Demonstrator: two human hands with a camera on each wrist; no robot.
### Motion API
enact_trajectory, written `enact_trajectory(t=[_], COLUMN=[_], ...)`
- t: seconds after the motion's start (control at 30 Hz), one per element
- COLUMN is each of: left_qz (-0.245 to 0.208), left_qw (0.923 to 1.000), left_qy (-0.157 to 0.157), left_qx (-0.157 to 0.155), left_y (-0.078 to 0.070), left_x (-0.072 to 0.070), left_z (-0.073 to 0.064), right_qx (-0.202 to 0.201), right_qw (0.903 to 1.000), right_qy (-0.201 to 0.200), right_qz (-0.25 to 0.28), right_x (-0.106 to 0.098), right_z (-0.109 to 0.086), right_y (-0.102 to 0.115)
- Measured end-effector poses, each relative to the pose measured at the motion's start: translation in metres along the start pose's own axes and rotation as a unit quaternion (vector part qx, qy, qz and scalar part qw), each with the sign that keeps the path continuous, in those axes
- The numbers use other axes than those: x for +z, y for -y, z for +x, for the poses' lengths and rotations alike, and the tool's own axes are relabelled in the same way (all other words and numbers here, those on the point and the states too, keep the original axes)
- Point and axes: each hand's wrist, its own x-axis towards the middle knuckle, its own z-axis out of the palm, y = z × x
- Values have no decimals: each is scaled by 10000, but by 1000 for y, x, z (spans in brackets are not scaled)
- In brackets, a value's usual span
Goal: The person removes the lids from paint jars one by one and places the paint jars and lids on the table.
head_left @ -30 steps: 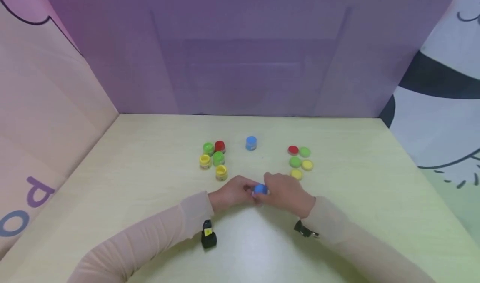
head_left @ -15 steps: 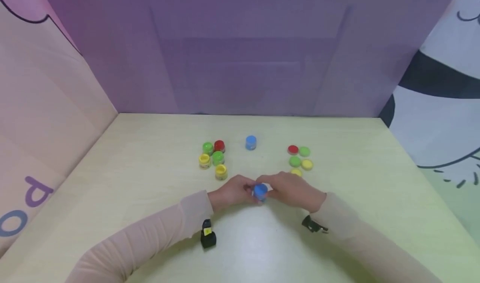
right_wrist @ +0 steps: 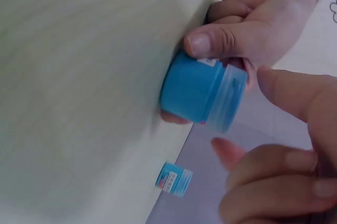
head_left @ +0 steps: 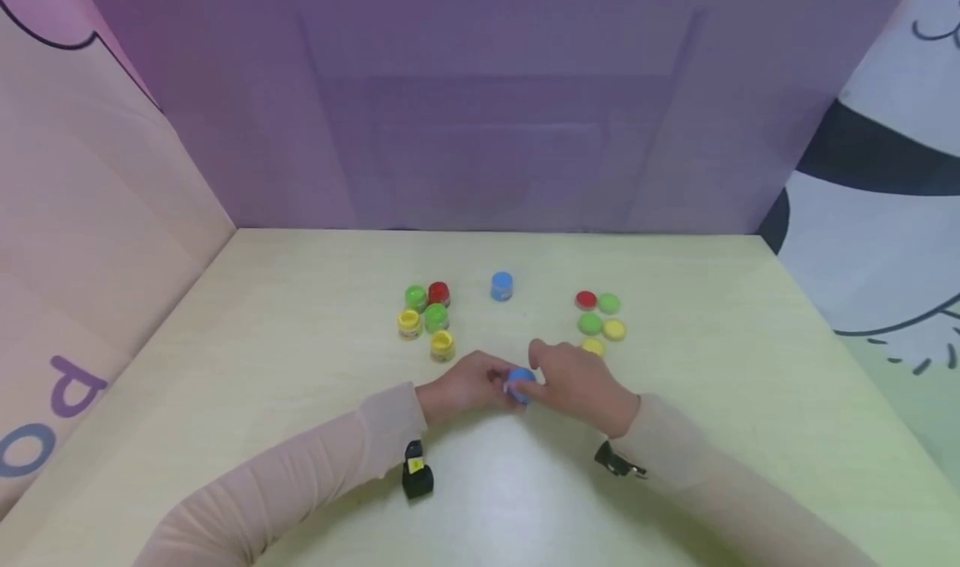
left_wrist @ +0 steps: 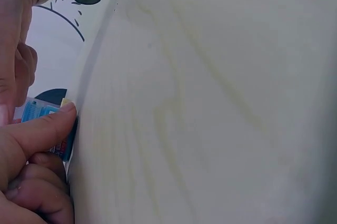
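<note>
My left hand (head_left: 468,381) grips a small blue paint jar (right_wrist: 190,89) by its body, thumb on one side and fingers on the other. The jar has a ridged, clear-edged lid (right_wrist: 229,100), still on it. Around that lid my right hand (head_left: 585,383) is spread, its thumb (right_wrist: 295,93) at one edge and the index fingertip at the other. A gap shows between these fingers and the lid in the right wrist view. In the left wrist view the left thumb (left_wrist: 45,132) covers part of the jar.
A second blue jar (head_left: 502,287) stands farther back. Opened jars, such as a yellow jar (head_left: 442,346) and a red jar (head_left: 438,293), are grouped left of it. Loose lids, including a red lid (head_left: 586,300), lie on the right. A purple wall (head_left: 495,158) closes off the table's back.
The right hand drew slightly right and turned, uncovering the jar's top, then turned back with its thumb over the lid and index finger raised. The left hand stays put.
</note>
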Motion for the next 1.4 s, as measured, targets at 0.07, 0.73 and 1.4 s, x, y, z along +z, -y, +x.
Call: enact_trajectory(t=[0.07,0.73,1.4], left_qz=[-31,289,344], left_qw=[10000,9995,9988], left_qy=[-12,-91,-113], left_qx=[-8,95,325], left_y=[1,2,2], left_x=[1,1,1], left_z=[0,3,1], right_qx=[232,-993,-435], right_qw=[9997,9935,9972], right_qy=[41,509,-449], right_qz=[-91,-212,-413], right_x=[2,-9,9], right_z=[1,1,0], right_y=[4,-4,-3])
